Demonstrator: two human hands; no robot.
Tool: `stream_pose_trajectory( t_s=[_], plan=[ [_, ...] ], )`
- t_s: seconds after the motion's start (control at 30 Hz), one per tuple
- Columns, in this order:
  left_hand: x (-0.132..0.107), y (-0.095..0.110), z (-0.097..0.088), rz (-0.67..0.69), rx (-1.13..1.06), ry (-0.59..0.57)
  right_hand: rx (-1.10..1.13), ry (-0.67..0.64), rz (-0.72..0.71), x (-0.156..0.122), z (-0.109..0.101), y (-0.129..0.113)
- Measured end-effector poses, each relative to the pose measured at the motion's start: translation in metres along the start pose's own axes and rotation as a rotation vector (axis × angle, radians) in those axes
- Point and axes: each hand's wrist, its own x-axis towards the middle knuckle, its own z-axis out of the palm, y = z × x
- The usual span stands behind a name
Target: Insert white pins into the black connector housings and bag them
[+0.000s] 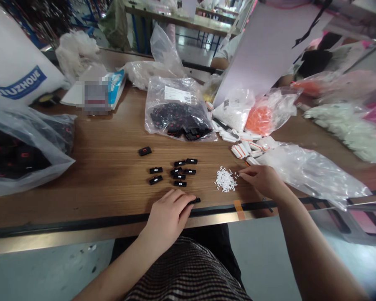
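Note:
My left hand (169, 213) rests near the table's front edge, thumb and fingers closed on a small black plastic part (195, 200). Most of that part shows past the fingertips. At the right edge of a pile of tiny white pieces (225, 179), my right hand (265, 180) has its thumb and forefinger pinched together. Whatever lies between those fingertips is too small to make out. Beyond my left hand lie several black parts (179, 177), each with white spots on its upper side. One black part with a red square mark (145, 151) sits apart from them.
A clear bag of black parts (181, 113) stands behind, another bag (25, 146) at left. White strips with orange lines (241, 149), a bag of white pieces (233, 110), an orange-filled bag (260, 119) and a crumpled plastic bag (313, 167) crowd the right.

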Motion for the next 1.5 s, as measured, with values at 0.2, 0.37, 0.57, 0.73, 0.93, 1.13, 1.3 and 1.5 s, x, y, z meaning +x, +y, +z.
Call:
stream_pose_trajectory(
  t_s=[0.2,0.37,0.57,0.73,0.93,1.13,1.3,1.5],
  plan=[
    [-0.001,-0.001,0.0,-0.006,-0.002,0.006,-0.089,0.029,0.004,-0.002,0.003,-0.002],
    [-0.001,-0.002,0.001,-0.027,-0.017,0.006,-0.133,0.032,0.034,-0.005,0.007,-0.003],
    [-0.002,-0.002,0.003,-0.03,-0.038,0.005,0.096,0.091,-0.078,-0.033,0.019,-0.052],
    [-0.002,-0.001,0.003,-0.078,-0.007,-0.005,0.292,-0.103,-0.362,-0.063,0.038,-0.111],
    [0.0,0.002,0.0,-0.076,0.016,-0.013,0.306,-0.15,-0.422,-0.064,0.049,-0.123],
    [-0.001,0.002,-0.001,-0.073,0.011,-0.011,0.233,-0.127,-0.478,-0.064,0.049,-0.127],
    [-0.001,0.0,0.001,-0.079,0.008,-0.023,0.083,-0.085,-0.576,-0.066,0.048,-0.13],
    [-0.001,-0.001,0.002,-0.088,0.009,-0.027,-0.131,-0.029,-0.698,-0.069,0.047,-0.133]
  ],
)
